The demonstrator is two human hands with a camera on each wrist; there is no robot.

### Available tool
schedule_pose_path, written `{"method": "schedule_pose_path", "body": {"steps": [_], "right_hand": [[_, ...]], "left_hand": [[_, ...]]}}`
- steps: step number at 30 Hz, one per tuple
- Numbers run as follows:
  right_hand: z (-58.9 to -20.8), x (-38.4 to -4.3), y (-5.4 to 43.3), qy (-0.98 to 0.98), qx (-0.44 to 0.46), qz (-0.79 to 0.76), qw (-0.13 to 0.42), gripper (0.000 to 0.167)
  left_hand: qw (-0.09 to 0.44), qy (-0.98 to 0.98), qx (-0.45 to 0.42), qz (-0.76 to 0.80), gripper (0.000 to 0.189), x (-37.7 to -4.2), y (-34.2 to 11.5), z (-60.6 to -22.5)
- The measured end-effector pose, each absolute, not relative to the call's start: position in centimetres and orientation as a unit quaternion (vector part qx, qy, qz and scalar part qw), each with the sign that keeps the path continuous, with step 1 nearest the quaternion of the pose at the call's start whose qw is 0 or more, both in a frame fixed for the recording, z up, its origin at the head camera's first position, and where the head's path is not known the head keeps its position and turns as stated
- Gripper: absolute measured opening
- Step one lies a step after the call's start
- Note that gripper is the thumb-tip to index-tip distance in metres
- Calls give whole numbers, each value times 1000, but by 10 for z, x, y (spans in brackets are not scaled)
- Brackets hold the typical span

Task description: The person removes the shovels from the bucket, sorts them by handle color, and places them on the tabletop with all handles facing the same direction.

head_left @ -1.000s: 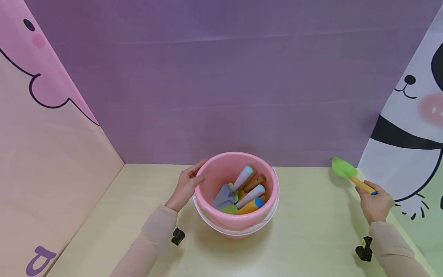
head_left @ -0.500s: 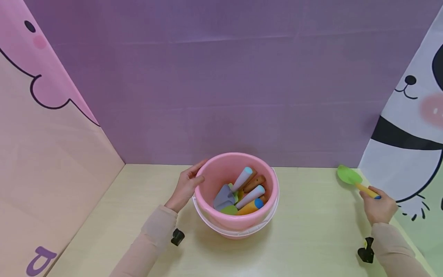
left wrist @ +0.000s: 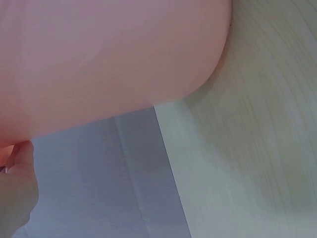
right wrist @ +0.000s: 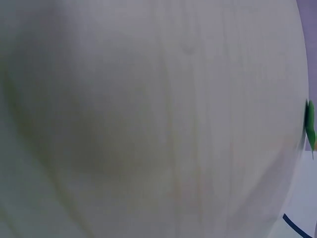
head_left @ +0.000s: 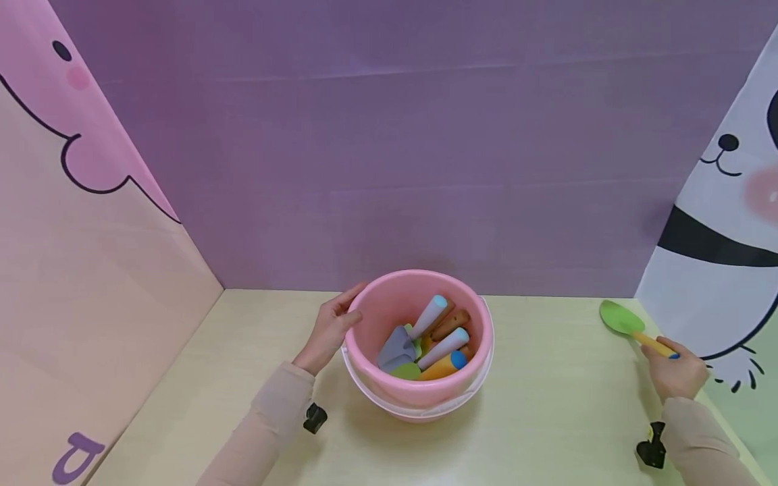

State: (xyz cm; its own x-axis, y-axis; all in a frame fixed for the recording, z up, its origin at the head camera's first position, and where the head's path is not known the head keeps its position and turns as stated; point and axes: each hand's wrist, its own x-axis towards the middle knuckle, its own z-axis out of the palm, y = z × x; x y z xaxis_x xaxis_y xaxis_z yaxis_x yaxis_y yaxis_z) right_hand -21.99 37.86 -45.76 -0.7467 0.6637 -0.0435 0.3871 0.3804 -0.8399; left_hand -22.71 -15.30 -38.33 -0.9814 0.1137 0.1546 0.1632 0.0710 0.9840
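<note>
A pink bucket (head_left: 413, 389) stands on the table in the middle of the head view, its white handle hanging down at the front. My left hand (head_left: 331, 331) grips its left rim, thumb inside and fingers outside. The bucket's wall (left wrist: 109, 59) fills much of the left wrist view. At the far right, my right hand (head_left: 677, 372) holds a toy shovel (head_left: 623, 318) by its yellow, blue-tipped handle. The shovel's green blade points to the back left, low at the table. Only a sliver of the blade (right wrist: 310, 124) shows in the right wrist view.
Inside the bucket lie several toy tools, among them a grey shovel (head_left: 396, 351) and handles in white, brown and yellow. The pale wooden table (head_left: 535, 405) meets a purple back wall (head_left: 425, 135). A panda-print wall (head_left: 711, 283) stands close beyond my right hand.
My right hand has moved a little to the right and down with the shovel, bringing it closer to the table. The left hand keeps its grip on the bucket, which stays in place.
</note>
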Motion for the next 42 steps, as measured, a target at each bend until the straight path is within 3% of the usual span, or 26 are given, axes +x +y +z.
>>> {"method": "schedule_pose_path", "body": {"steps": [21,30,42], "right_hand": [[-467,-225,389,-788,-336,496,142,61],[-477,-226,391,-779,-341,517,100,64],[-485,-222,389,-743,-347,567,83,68]], "left_hand": [[10,-736,-91,-670,52,-224,-154,-382],[12,-735,-85,-672,52,-224,-155,-380],[15,-733,-90,-674,51,-227,-153,-382]]}}
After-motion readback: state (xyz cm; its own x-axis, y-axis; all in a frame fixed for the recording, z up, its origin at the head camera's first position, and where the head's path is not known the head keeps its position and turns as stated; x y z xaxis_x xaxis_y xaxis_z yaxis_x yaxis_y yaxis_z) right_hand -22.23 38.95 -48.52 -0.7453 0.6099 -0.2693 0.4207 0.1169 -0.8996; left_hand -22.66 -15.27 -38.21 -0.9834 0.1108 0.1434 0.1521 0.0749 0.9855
